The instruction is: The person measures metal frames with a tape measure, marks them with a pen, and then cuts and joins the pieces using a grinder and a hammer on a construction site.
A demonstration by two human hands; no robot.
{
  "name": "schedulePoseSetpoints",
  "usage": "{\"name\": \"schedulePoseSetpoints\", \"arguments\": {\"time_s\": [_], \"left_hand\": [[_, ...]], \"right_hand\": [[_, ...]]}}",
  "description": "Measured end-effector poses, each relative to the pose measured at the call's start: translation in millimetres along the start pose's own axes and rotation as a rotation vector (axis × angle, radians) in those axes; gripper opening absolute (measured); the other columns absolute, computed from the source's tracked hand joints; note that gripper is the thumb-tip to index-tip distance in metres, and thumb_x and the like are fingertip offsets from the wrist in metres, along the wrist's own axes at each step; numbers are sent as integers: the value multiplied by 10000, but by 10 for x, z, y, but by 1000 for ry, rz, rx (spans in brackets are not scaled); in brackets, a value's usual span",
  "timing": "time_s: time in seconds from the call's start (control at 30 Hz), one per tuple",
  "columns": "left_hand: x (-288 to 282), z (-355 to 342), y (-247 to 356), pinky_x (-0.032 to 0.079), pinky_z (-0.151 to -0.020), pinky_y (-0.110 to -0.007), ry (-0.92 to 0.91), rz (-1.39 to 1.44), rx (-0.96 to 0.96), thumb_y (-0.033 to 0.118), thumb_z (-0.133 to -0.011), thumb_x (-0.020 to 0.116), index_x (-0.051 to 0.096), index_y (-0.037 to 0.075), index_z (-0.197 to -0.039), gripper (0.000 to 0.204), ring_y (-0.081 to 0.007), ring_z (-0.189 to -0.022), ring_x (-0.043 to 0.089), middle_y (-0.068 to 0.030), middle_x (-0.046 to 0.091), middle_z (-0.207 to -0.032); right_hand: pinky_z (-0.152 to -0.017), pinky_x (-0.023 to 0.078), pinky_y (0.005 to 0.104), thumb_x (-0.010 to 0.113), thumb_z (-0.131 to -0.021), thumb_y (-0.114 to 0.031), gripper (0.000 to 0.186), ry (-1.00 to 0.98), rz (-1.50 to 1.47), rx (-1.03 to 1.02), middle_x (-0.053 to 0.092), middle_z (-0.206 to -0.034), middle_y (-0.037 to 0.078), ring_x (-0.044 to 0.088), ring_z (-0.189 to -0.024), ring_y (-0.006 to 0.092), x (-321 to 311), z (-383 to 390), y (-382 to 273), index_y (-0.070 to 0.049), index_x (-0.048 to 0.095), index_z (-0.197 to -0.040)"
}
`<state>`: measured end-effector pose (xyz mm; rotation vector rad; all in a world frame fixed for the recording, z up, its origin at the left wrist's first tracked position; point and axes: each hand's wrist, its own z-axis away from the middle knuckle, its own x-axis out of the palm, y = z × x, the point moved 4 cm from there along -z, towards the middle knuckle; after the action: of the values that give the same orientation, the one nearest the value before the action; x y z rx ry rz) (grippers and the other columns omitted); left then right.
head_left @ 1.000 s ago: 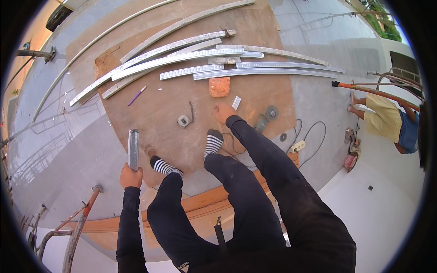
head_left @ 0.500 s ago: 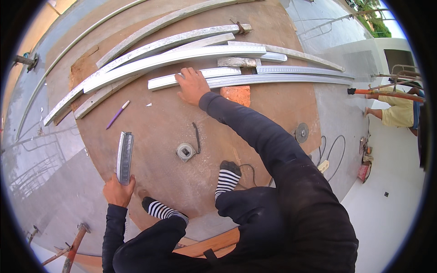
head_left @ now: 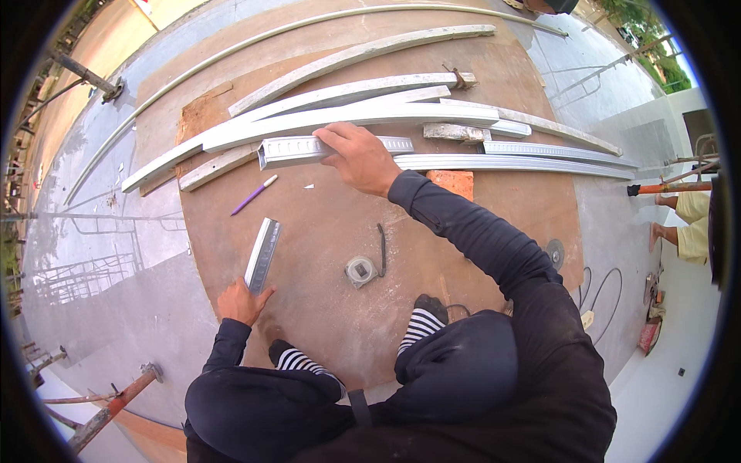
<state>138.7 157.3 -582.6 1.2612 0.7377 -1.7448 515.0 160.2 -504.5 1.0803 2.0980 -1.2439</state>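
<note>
My left hand (head_left: 241, 302) is closed on the lower end of a short metal channel (head_left: 264, 253), which stands tilted over the board on the floor. Further forward, my right hand (head_left: 361, 160) grips a longer slotted metal channel (head_left: 289, 150) from above, its open end pointing left. Behind that piece lies a long silver metal channel (head_left: 347, 116). More silver channels (head_left: 517, 161) stretch off to the right beside an orange brick (head_left: 451, 184). Between my hands and my feet rests a tape measure (head_left: 360, 272) with a dark strap. A purple marker (head_left: 255, 194) lies left of it.
Pale, whitish bars (head_left: 363, 55) lie across the far part of the brown board (head_left: 309, 339), with a long thin pipe (head_left: 309, 25) beyond. At right are a grinding disc (head_left: 555, 253), cables (head_left: 614, 297) and a person's legs (head_left: 693, 225). Scaffold tubes (head_left: 116, 405) stand at lower left.
My right hand has pulled its metal channel up and turned its end towards me. The short channel in my left hand leans more to the right. The whole view has shifted.
</note>
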Motion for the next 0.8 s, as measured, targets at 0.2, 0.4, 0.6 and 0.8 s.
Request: {"name": "schedulePoseSetpoints", "arguments": {"time_s": [0.2,0.4,0.6,0.8], "left_hand": [[219,-64,-103,518,-562,-472,108,44,11,688,-820,627,564,3,-932,696,-389,-668,676,-201,672,-752],[279,-85,-155,521,-656,-452,153,71,12,537,-878,651,561,39,-1008,522,-365,-825,662,-172,663,-900],[105,-33,-18,488,-805,-440,375,173,149,450,-889,671,583,31,-1127,490,-338,-959,602,-144,609,-990],[-211,-196,556,433,-894,-407,209,395,538,340,-827,741,585,54,-1198,494,-323,-1051,568,-146,597,-1132]], "right_hand": [[-839,476,403,699,-883,-163,413,-292,-211,3,611,-1080,148,592,-938,303,-273,42,-482,-32,624,-1267],[-819,453,394,705,-877,-182,405,-582,-151,117,597,-1028,120,577,-947,280,120,771,-538,-80,639,-1264],[-860,416,376,715,-839,-161,422,-524,1,6,600,-1052,93,571,-1020,246,712,1288,-865,-107,628,-1247],[-886,415,382,696,-835,-147,350,-410,41,-49,612,-1068,100,565,-1064,240,1160,1313,-748,-79,641,-1174]]}}
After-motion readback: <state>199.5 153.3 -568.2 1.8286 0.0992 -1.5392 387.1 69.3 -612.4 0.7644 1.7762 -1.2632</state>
